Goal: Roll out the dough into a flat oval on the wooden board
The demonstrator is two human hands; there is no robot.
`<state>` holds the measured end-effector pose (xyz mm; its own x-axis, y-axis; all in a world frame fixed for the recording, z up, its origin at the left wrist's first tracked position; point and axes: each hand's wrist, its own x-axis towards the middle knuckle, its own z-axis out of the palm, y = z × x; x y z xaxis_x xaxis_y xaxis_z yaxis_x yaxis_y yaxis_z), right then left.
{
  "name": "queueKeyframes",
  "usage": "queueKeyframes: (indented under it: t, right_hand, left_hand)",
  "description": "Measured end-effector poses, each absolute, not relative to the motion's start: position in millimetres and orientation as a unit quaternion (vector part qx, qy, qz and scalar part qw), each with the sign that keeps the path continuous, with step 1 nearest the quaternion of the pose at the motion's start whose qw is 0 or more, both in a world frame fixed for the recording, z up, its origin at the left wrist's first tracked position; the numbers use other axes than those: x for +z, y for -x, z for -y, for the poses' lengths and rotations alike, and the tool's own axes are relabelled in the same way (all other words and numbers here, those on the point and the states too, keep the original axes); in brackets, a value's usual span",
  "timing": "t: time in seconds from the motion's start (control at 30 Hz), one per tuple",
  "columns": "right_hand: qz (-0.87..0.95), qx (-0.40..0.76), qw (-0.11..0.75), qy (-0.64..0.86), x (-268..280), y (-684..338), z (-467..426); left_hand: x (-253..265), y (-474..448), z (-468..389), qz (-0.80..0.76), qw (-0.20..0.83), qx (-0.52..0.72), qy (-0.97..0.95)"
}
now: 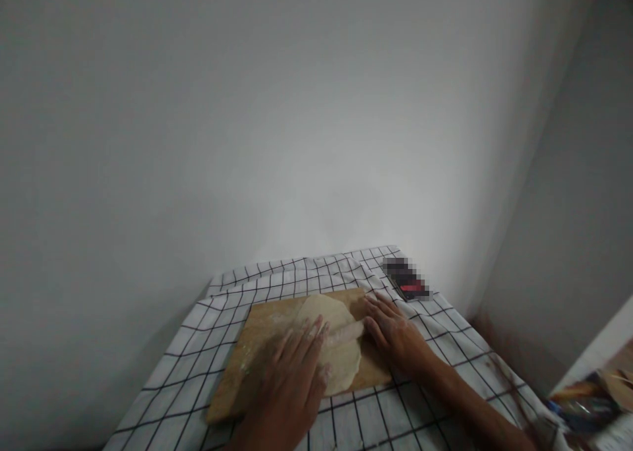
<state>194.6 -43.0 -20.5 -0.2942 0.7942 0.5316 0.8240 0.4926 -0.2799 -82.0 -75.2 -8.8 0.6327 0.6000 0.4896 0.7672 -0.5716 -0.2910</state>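
Note:
A pale wooden rolling pin (345, 333) lies across a thin, flattened sheet of dough (341, 370) with an uneven round outline. Over the pin's left end, my left hand (297, 365) presses down with its fingers fairly long, closed on the pin and hiding that end. At the opposite end, my right hand (393, 327) bends its fingers over the pin's tip. White flour dusts the fingers of both hands. Beneath the dough is a wooden board (235, 388), part of it covered by my left hand and forearm.
A white cloth with dark grid lines (182, 365) covers the table. Beyond the board's right far corner lies a dark, partly blurred-out flat object (406, 279) with a red patch. The wall (316, 141) rises behind the table. Cluttered items (588, 398) stand at the lower right.

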Motion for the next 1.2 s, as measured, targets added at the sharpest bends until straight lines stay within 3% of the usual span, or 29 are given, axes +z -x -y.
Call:
queueKeyframes:
  t: [0.23,0.4,0.57,0.8,1.0,1.2]
  right_hand:
    - [0.809,-0.032,0.304,0.502,-33.6,-205.2,76.9]
    - [0.816,-0.034,0.288,0.499,-22.9,-198.8,26.0]
    - [0.833,-0.055,0.194,0.516,4.4,-173.6,-43.6]
    - [0.853,-0.056,0.138,0.500,22.4,-143.2,-110.4]
    - [0.893,-0.049,0.095,0.437,16.3,-146.2,-124.2]
    - [0.903,-0.062,0.110,0.411,7.0,-160.4,-110.1]
  left_hand:
    - [-11.2,93.1,88.6,0.345,0.276,-0.152,0.884]
    - [-7.7,84.7,74.2,0.385,0.248,-0.169,0.873]
    - [4.3,75.8,38.9,0.460,0.222,-0.190,0.839]
    - [-3.8,90.0,-5.3,0.495,0.218,-0.208,0.815]
    - [-4.6,81.6,3.9,0.515,0.207,-0.181,0.812]
    - [-9.4,70.2,9.7,0.544,0.215,-0.185,0.790]
